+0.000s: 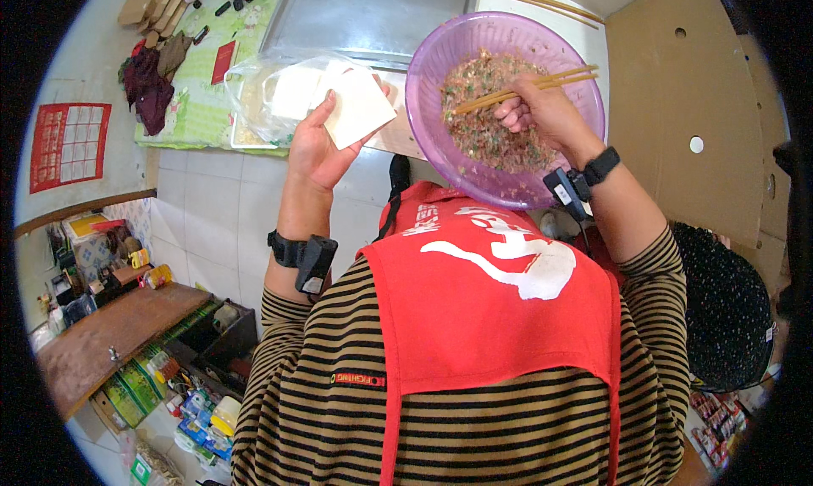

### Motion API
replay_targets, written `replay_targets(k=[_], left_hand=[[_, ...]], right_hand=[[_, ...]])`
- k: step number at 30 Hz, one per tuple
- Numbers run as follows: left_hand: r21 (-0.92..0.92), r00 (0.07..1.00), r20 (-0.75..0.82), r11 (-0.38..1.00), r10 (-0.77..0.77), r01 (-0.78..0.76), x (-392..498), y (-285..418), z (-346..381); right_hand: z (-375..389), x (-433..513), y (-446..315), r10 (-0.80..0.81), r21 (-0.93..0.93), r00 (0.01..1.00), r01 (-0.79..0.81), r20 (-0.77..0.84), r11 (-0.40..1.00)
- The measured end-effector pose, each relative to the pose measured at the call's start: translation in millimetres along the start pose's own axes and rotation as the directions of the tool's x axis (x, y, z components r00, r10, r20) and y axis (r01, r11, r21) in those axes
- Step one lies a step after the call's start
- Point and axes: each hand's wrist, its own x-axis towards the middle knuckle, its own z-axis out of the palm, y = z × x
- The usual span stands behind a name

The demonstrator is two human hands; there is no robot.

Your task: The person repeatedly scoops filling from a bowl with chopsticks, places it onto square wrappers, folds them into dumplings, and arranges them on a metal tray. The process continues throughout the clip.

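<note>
My left hand [324, 146] holds a stack of square dough wrappers [361, 108], with the thumb over their near left edge. Just left of it, more pale wrappers [295, 92] lie in a clear plastic bag [251, 98]. My right hand [540, 108] grips a pair of wooden chopsticks [489, 101], whose tips touch the minced filling [492, 137] flecked with green. That filling sits in a large purple plastic bowl [419, 114] at the front of the work surface.
Behind the bowl and bag lies a metal tray [375, 19]. More chopsticks [552, 4] rest at the back right, near a tall cardboard sheet [679, 105]. A green patterned cloth [203, 118] at the left carries a red booklet [223, 62] and dark clothing [149, 92].
</note>
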Motion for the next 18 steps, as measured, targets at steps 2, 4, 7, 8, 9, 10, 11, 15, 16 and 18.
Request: replay_targets(k=[2, 4, 7, 8, 9, 10, 11, 15, 16, 18], left_hand=[[0.035, 1.0, -0.007, 0.999, -0.017, 0.018, 3.8, 1.4, 5.0], [0.089, 0.998, -0.048, 0.994, -0.052, 0.056, 7.8, 1.5, 14.4], [0.125, 0.995, -0.091, 0.99, -0.051, 0.063, 16.2, -8.3, 36.5], [0.068, 0.994, -0.04, 0.993, -0.098, 0.1, 19.9, -9.3, 45.1], [0.057, 0.994, 0.007, 0.992, -0.11, 0.109, 23.6, -11.6, 52.5], [0.045, 0.991, 0.05, 0.992, -0.122, 0.12, 26.8, -14.2, 60.6], [0.029, 0.986, 0.1, 0.991, -0.133, 0.131, 29.4, -16.5, 67.9], [-0.026, 0.971, 0.201, 0.99, -0.129, 0.137, 34.9, -20.5, 82.6], [-0.038, 0.977, 0.174, 0.991, -0.12, 0.129, 37.3, -22.5, 82.3], [-0.065, 0.983, 0.153, 0.992, -0.101, 0.112, 38.0, -24.7, 83.3]], right_hand=[[-4.7, -11.3, -13.2, -0.018, 0.119, 0.999, 0.022, -0.032, 0.993], [-4.1, -24.0, -27.8, -0.081, 0.194, 0.995, 0.09, -0.053, 0.977], [6.3, -42.4, -50.0, -0.264, 0.149, 0.963, 0.268, -0.049, 0.952], [13.6, -50.0, -54.4, -0.349, 0.066, 0.935, 0.353, -0.063, 0.933], [20.8, -57.1, -57.1, -0.431, -0.017, 0.9, 0.431, -0.071, 0.902], [26.8, -65.5, -59.8, -0.512, -0.063, 0.858, 0.509, -0.038, 0.858], [34.6, -72.4, -59.0, -0.551, -0.128, 0.832, 0.541, -0.059, 0.831], [48.8, -88.0, -52.7, -0.8, -0.431, 0.6, 0.728, 0.022, 0.533], [49.6, -85.4, -49.8, -0.858, -0.535, 0.505, 0.752, 0.093, 0.384], [49.3, -83.4, -44.9, -0.913, -0.623, 0.348, 0.768, 0.215, 0.146]])
